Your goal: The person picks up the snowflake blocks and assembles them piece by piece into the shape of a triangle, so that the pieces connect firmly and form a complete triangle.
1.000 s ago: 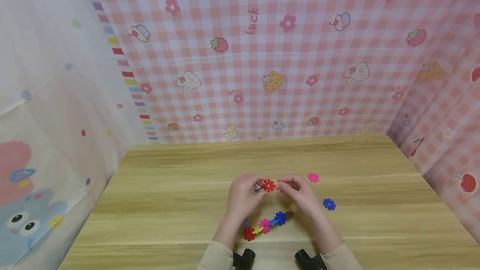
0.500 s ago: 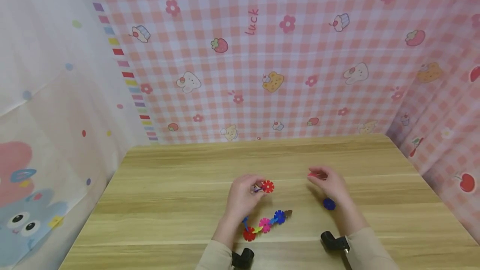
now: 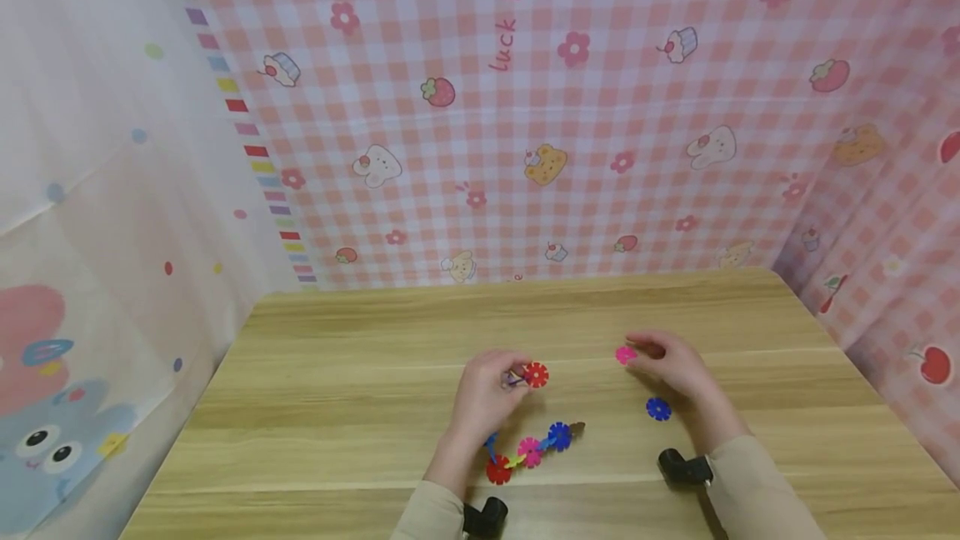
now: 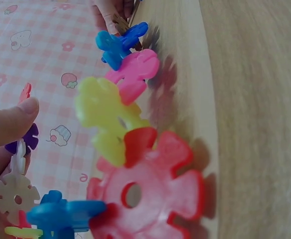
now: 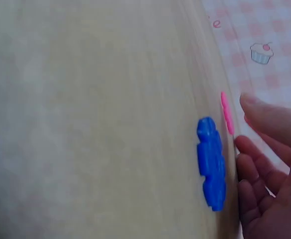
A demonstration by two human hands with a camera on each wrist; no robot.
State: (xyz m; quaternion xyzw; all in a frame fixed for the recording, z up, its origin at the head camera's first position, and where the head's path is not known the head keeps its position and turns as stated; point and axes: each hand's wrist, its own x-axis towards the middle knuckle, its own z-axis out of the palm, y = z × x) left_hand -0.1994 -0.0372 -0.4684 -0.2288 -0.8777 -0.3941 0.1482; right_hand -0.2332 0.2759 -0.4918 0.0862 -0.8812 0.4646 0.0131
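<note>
My left hand (image 3: 487, 390) pinches a chain of plastic snowflake discs near its end, where a red disc (image 3: 536, 375) sticks out past the fingertips. Purple (image 4: 32, 137) and white discs (image 4: 11, 191) show by the thumb in the left wrist view. The chain curves down to the table, running through a red disc (image 3: 498, 470), a yellow one, a pink one (image 3: 530, 452) and blue ones to a brown disc (image 3: 577, 429). My right hand (image 3: 671, 365) is beside a loose pink disc (image 3: 625, 355), thumb and fingers parted; this disc lies flat on the table.
A loose blue disc (image 3: 658, 409) lies on the wooden table (image 3: 337, 398) below my right hand. Behind the table hangs a pink checked cloth (image 3: 480, 132). Black camera mounts (image 3: 684, 468) sit at both wrists.
My right hand has left the red disc by the left hand and moved right to the loose pink disc, then drawn slightly right of it. The left hand stays nearly still.
</note>
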